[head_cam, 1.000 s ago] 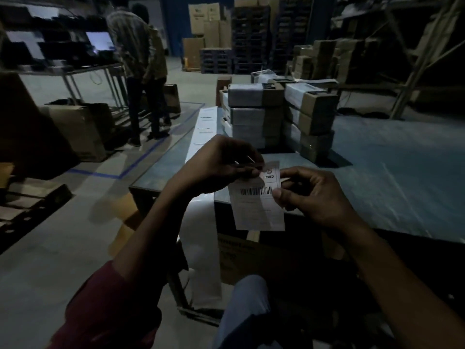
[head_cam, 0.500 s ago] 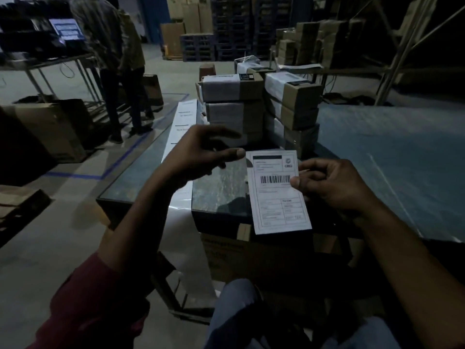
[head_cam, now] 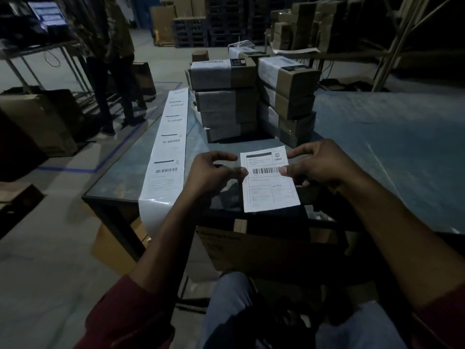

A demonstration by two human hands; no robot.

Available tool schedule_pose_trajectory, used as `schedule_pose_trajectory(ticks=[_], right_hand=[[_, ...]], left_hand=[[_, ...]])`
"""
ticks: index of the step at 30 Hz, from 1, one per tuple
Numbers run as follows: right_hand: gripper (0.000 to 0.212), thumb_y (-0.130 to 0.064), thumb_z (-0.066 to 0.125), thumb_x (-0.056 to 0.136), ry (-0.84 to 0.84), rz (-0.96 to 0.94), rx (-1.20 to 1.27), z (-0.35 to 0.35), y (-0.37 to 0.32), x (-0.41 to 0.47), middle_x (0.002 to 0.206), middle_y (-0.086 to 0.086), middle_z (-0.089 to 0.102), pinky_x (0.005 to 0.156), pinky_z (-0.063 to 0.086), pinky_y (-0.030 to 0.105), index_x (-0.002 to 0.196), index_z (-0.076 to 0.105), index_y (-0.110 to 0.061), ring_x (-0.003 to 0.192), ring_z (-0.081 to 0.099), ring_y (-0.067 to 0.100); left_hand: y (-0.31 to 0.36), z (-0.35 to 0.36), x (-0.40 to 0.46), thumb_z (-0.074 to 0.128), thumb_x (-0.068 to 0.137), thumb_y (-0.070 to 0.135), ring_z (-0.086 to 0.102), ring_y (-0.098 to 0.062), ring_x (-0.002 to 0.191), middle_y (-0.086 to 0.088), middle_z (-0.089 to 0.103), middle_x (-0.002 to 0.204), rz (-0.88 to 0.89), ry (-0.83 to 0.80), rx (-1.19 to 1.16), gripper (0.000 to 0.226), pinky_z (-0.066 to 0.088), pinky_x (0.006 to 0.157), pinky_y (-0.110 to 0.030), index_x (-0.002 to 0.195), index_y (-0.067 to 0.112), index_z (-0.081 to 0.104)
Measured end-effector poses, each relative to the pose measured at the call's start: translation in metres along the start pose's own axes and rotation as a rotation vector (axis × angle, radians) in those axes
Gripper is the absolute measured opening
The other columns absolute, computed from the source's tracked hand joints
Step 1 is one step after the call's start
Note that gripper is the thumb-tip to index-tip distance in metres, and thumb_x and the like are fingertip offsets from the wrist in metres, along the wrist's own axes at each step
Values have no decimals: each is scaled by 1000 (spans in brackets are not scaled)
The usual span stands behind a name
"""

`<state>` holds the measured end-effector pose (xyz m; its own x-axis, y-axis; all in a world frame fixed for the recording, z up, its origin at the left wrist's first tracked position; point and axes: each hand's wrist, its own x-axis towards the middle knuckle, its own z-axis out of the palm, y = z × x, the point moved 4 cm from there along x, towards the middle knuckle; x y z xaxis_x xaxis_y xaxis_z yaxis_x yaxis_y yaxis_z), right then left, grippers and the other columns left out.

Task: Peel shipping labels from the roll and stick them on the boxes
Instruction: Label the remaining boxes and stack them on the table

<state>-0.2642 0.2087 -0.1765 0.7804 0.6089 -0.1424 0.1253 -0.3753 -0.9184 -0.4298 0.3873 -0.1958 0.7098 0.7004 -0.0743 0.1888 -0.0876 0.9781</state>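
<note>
Both hands hold one peeled shipping label (head_cam: 270, 180) upright: left hand (head_cam: 214, 175) pinching its left edge, right hand (head_cam: 319, 163) its right. The stacked boxes (head_cam: 226, 99) stand straight beyond the label, roughly equally near both hands.

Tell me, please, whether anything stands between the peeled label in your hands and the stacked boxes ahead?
Nothing visible does. The label, pinched by the left hand and right hand, has only bare tabletop between it and the boxes.

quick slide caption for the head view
Both hands, left hand and right hand, pinch a peeled shipping label before stacked boxes.
</note>
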Motion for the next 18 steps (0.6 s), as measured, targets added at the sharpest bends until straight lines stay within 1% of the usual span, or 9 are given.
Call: schedule_pose_trajectory(ticks=[2, 5, 7, 9, 11, 14, 15, 17, 18], right_hand=[[48, -4, 93, 72, 25, 13, -34, 0, -2, -2, 86, 13, 78, 44, 51, 23, 114, 70, -8, 57, 74, 17], [56, -8, 95, 69, 61, 7, -85, 1, -6, -5, 85, 10, 77, 41, 48, 21, 118, 70, -10, 50, 70, 12], [59, -4, 94, 70, 61, 10, -60, 2, -6, -8, 86, 9, 75, 39, 48, 21, 122, 67, -8, 50, 71, 10], [61, -2, 93, 71, 65, 6, -53, 2, -8, -10, 83, 3, 71, 38, 47, 21, 125, 65, -9, 50, 71, 11], [66, -4, 95, 68, 81, -15, -90, 2, -9, -10, 87, -2, 69, 39, 47, 20, 126, 65, -13, 57, 71, 16], [76, -9, 99, 61, 92, -54, -153, 2, -9, -7, 116, 3, 70, 42, 48, 23, 128, 64, -18, 80, 71, 20], [82, -10, 100, 59, 81, -55, -177, 2, -9, -6, 120, 3, 69, 44, 50, 26, 130, 61, -20, 88, 71, 21], [93, -12, 101, 57, 48, -38, -208, 1, -11, -6, 121, 3, 66, 47, 50, 25, 137, 55, -23, 97, 68, 23], [95, -12, 101, 58, 36, -27, -205, 0, -12, -6, 119, 3, 65, 45, 50, 24, 139, 53, -23, 96, 68, 22]], left_hand=[[0, 3, 0, 92, 77, 9, 46, 0, 36, -8, 71, 72, 4, 15, 11, 43, 33, 37, -15, 116, 10, 73], [0, 5, -1, 92, 76, 9, 44, 0, 35, -2, 67, 64, 28, 46, 46, 46, 32, 37, -16, 118, 9, 72], [2, 4, 0, 93, 74, 10, 46, 0, 35, -5, 67, 70, 45, 57, 95, 48, 33, 37, -15, 118, 10, 72], [5, 4, 0, 94, 73, 12, 49, 2, 36, -5, 68, 74, 52, 57, 143, 49, 33, 37, -14, 117, 11, 73], [10, 4, -1, 95, 73, 11, 49, 2, 37, -7, 69, 78, 66, 49, 165, 49, 34, 37, -13, 117, 10, 73], [14, 5, 0, 94, 71, 7, 48, 1, 38, -8, 68, 82, 56, 38, 165, 51, 34, 38, -11, 118, 7, 73], [14, 5, 0, 94, 72, 6, 47, 0, 37, -9, 68, 82, 48, 32, 163, 51, 34, 37, -11, 118, 7, 73], [15, 4, -1, 94, 72, 4, 47, 0, 35, -9, 67, 76, 29, 15, 158, 51, 33, 36, -12, 119, 5, 72], [15, 4, -1, 93, 72, 3, 46, 1, 34, -7, 65, 72, 24, 9, 152, 51, 32, 36, -12, 119, 4, 72]])
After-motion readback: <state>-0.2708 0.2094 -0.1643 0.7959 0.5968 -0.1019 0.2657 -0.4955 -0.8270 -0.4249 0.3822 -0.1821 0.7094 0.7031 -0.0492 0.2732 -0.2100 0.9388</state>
